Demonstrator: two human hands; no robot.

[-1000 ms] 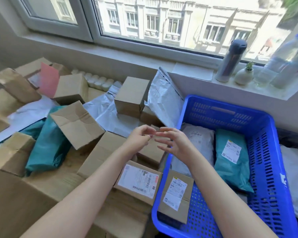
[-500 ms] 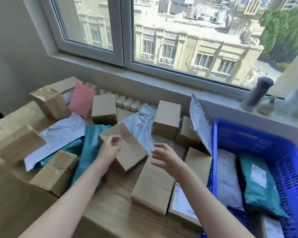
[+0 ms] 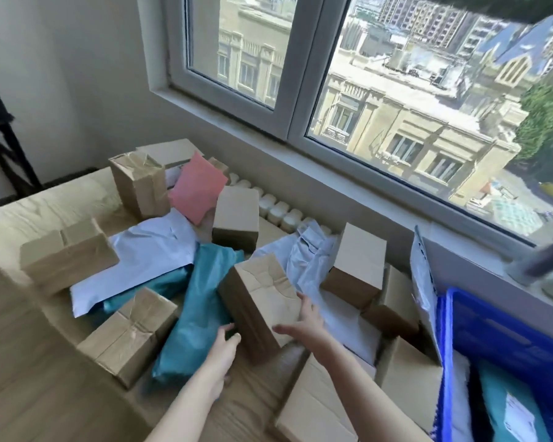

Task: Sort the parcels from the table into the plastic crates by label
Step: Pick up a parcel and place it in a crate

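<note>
A brown cardboard box [image 3: 262, 298] lies tilted in the middle of the parcel pile on the wooden table [image 3: 29, 378]. My left hand [image 3: 222, 349] touches its dark lower left side, next to a teal mailer bag [image 3: 201, 314]. My right hand [image 3: 304, 323] rests with spread fingers on the box's top face near its right edge. No label shows on this box. The blue plastic crate [image 3: 508, 339] stands at the right edge, holding a labelled teal mailer [image 3: 508, 409] and a white bag.
Several more brown boxes [image 3: 131, 333], white mailers [image 3: 150, 250] and a pink mailer [image 3: 198, 189] crowd the table up to the window wall. Flat boxes [image 3: 320, 406] lie under my right forearm. A dark flask [image 3: 543, 260] sits blurred on the sill.
The view swung left, away from the crate. Both hands moved from in front of the crate to the tilted box, the left reaching its side, the right landing on its top.
</note>
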